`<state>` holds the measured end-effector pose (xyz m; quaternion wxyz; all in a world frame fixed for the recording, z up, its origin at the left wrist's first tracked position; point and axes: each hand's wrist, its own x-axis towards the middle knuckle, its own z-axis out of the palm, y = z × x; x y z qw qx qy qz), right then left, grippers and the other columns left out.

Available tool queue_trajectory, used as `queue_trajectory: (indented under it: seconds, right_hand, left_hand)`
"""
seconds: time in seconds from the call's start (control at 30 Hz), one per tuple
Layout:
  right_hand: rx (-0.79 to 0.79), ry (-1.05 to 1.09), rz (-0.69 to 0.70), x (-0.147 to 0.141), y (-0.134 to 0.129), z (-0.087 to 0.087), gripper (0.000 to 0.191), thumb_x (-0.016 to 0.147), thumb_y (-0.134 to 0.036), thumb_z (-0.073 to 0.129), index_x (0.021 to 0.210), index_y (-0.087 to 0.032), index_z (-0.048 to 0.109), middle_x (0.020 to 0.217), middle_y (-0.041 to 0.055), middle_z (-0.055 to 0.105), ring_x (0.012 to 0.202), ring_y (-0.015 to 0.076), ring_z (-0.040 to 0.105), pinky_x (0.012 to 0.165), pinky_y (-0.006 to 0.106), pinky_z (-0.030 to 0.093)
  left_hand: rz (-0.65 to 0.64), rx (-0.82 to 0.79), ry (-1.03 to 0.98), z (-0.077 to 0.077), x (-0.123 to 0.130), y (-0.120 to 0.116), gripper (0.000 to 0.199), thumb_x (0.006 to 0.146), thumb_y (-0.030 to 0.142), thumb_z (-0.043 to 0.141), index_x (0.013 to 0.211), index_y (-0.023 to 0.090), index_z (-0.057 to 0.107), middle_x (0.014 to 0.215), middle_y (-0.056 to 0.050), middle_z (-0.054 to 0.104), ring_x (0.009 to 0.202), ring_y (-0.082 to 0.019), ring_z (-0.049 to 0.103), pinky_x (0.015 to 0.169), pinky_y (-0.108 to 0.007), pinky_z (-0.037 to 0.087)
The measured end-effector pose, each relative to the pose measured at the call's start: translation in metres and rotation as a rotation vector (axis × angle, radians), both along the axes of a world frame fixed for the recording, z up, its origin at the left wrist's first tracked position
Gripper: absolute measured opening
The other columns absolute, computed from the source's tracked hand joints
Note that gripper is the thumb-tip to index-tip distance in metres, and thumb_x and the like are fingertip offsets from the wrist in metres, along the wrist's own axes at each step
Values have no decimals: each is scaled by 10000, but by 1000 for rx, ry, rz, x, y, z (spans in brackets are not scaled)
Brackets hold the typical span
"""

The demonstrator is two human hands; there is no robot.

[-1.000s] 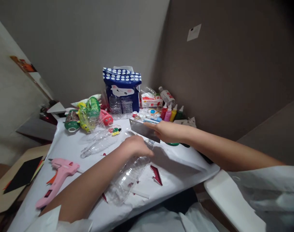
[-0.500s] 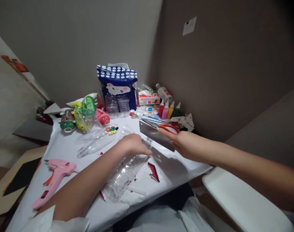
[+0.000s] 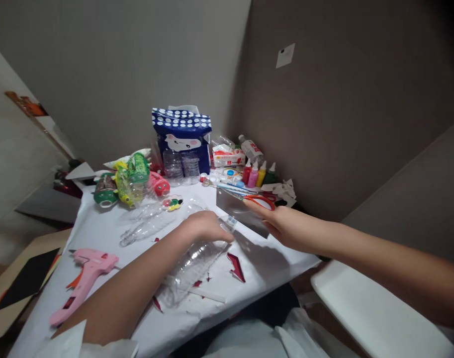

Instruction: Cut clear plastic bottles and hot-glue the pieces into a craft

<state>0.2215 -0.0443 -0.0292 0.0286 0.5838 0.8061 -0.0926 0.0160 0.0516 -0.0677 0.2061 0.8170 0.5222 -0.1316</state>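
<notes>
Right of the pink glue gun [image 3: 86, 278], the clear bottle [image 3: 193, 268] lies on the table [image 3: 256, 258], left hand [image 3: 208, 226] wrapped round it, right hand [image 3: 286, 223] gripping a flat grey blade [image 3: 236, 208]. No cut visible yet, imo.

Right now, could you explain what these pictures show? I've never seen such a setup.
There's no machine here: a person works bare-handed, and every picture comes from one camera worn on the head, looking forward and down. The left hand holds a clear, long plastic bottle. The right hand holds a flat, grey rectangular piece, probably a blade. On the white-covered table lie a pink glue gun and dark red scraps; farther back stand small squeeze bottles in red, pink, yellow and green, and a blue bag with white dots.
</notes>
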Motion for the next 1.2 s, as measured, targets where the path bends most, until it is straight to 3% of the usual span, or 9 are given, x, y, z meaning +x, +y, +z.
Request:
queue_trajectory:
  seconds: [0.17,0.33,0.53,0.73,1.0,1.2]
  right_hand:
    - [-15,-16,-10,2,-7,2,712,892,-85,421,1562,-153,189,555,-29,492,432,104,362,473,221,241]
    - [37,-136,80,-25,35,10,691,897,-125,413,1558,-166,214,594,26,590,425,122,355,479,259,209]
    - [16,-89,158,-49,74,17,679,873,-140,467,1529,-169,293,698,57,644,441,104,355,468,253,205]
    - [16,15,55,-22,44,2,684,916,-140,373,1563,-128,151,648,16,588,441,111,393,460,229,264]
    - [-8,23,-63,6,-11,-6,733,882,-67,417,1565,-137,161,536,-68,410,407,88,258,434,207,220]
    - [-38,-45,-30,-2,4,5,738,877,-66,434,1563,-179,189,555,-32,514,410,96,347,450,217,224]
  left_hand:
    - [8,-12,-4,-1,0,3,684,527,711,642,887,137,738,888,-138,747,751,-293,696,616,-328,524]
    - [28,-21,-19,-1,-1,5,585,532,694,650,776,168,731,764,-90,740,663,-252,682,564,-303,508]
    - [61,-57,-31,-5,-3,5,533,561,651,655,785,175,741,711,-79,738,616,-242,679,516,-293,504]
    - [4,-22,-17,-2,1,1,638,502,694,667,857,171,743,850,-114,749,752,-286,693,610,-317,519]
    - [-27,-50,-10,-1,3,3,634,524,693,633,839,153,739,826,-121,742,717,-285,680,559,-321,490]
    - [-2,-7,-30,1,5,-1,666,545,676,624,932,145,723,896,-132,740,756,-296,685,586,-330,492]
